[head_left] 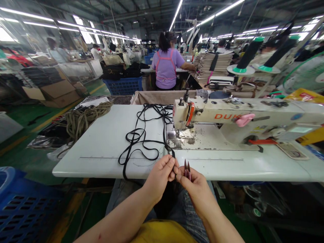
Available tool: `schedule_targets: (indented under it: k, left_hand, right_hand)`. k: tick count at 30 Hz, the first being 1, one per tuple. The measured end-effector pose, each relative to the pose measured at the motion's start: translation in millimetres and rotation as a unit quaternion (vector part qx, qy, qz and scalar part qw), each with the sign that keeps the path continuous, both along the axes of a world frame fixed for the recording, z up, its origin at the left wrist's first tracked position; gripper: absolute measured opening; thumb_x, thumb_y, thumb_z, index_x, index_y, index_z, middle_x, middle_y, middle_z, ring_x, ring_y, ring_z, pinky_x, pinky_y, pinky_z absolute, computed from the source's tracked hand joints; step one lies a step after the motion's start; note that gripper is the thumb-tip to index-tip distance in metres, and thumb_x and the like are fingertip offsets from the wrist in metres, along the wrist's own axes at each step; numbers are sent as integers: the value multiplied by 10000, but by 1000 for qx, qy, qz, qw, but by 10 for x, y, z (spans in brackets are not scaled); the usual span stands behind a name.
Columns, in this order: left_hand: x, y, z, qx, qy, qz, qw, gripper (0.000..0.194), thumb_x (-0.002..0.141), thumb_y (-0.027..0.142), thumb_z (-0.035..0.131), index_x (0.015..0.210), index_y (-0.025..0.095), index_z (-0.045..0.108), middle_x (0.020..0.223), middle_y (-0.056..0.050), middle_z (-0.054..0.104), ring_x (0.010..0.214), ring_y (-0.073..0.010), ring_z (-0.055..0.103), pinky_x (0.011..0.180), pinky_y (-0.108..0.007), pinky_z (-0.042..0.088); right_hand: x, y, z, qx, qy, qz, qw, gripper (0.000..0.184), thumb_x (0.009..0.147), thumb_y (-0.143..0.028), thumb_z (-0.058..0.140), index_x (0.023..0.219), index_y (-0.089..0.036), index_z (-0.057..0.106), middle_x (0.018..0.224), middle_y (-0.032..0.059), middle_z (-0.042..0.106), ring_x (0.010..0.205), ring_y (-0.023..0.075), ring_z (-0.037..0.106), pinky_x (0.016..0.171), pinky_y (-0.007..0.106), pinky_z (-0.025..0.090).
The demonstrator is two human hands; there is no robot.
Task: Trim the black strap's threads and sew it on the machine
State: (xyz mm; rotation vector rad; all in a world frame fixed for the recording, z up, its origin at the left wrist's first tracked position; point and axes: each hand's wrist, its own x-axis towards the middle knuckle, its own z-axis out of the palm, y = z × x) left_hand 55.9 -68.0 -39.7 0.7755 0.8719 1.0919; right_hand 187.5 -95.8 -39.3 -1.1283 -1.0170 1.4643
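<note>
While my left hand pinches the narrow, flat black fabric strap between thumb and fingers, its held length runs away from me toward the left end of the cream-coloured metal sewing machine; more of it lies in loose loops further left. My right hand is closed around small pink-handled metal snips, their two dark pointed blades slightly apart and aiming upward. Both grips sit at the front edge of the smooth white tabletop, which stretches left past the loops and right as a strip before the machine. My forearms converge, fingertips close together; whether the right ones also clasp the strap, I cannot tell.
</note>
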Motion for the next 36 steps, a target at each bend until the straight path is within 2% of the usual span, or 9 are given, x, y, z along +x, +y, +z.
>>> schedule_targets:
  k: [3, 7, 10, 14, 20, 24, 27, 31, 36]
  left_hand:
    - [-3, 21, -5, 0, 4, 7, 1000, 454, 840, 586, 776, 785, 157, 638, 690, 15, 560, 544, -59, 450, 502, -192, 324]
    - [-62, 99, -3, -31, -21, 81, 996, 455, 788, 549, 839, 768, 149, 624, 694, 19, 552, 553, -47, 427, 514, -173, 328]
    - [-92, 134, -10, -41, -37, 101, 993, 450, 767, 525, 866, 765, 142, 630, 706, 13, 555, 571, -50, 431, 529, -171, 342]
    - [-77, 112, -28, -49, -56, 83, 994, 420, 783, 501, 865, 778, 142, 647, 743, 3, 571, 604, -64, 457, 545, -179, 365]
    - [-68, -1, 23, -18, -111, -20, 993, 441, 771, 505, 885, 984, 142, 753, 934, -71, 659, 767, -121, 554, 669, -217, 440]
    - [-87, -46, -25, 52, -23, -87, 995, 383, 824, 503, 837, 944, 143, 788, 874, -84, 676, 764, -149, 578, 741, -263, 458]
    - [-139, 32, -115, 61, 104, -6, 993, 325, 875, 470, 786, 815, 151, 788, 688, -24, 604, 634, -116, 508, 651, -243, 411]
    - [-275, 224, -158, 54, 138, 161, 976, 335, 842, 489, 801, 771, 163, 770, 626, 0, 582, 584, -101, 457, 581, -226, 358]
    - [-362, 280, -91, 91, 159, 117, 976, 326, 875, 482, 760, 828, 160, 766, 773, -34, 677, 635, -110, 511, 626, -235, 407]
  right_hand:
    - [23, -13, -68, 1, -15, -5, 1000, 390, 810, -531, 811, 764, -176, 656, 730, -1, 604, 714, 153, 518, 699, 278, 436]
    - [105, -29, -141, 14, -52, -81, 995, 382, 828, -540, 776, 801, -187, 634, 681, -31, 501, 639, 131, 413, 610, 262, 352]
    - [131, -28, -121, 51, -63, -120, 989, 388, 857, -558, 752, 837, -187, 637, 756, 0, 563, 660, 139, 432, 621, 272, 368]
    - [41, -34, -65, 49, 6, -88, 995, 366, 894, -547, 730, 895, -204, 602, 816, 15, 627, 623, 124, 444, 591, 264, 365]
    - [-111, 8, -76, -45, 152, -105, 982, 386, 810, -485, 809, 853, -217, 535, 656, -78, 439, 518, 73, 339, 481, 205, 223]
    - [-123, 43, -65, -90, 181, -125, 971, 412, 753, -464, 843, 802, -207, 524, 655, -71, 450, 522, 68, 338, 467, 198, 196]
    - [-143, 10, -69, -90, 171, -104, 976, 417, 762, -479, 838, 822, -209, 526, 630, -88, 419, 513, 66, 335, 474, 198, 198]
    - [-157, -72, -149, -55, 125, -57, 989, 372, 841, -494, 765, 863, -217, 517, 594, -113, 353, 491, 70, 303, 483, 213, 190]
    - [-56, -53, -202, 35, -37, -32, 998, 298, 930, -493, 657, 993, -213, 577, 632, -85, 415, 548, 106, 406, 532, 238, 317]
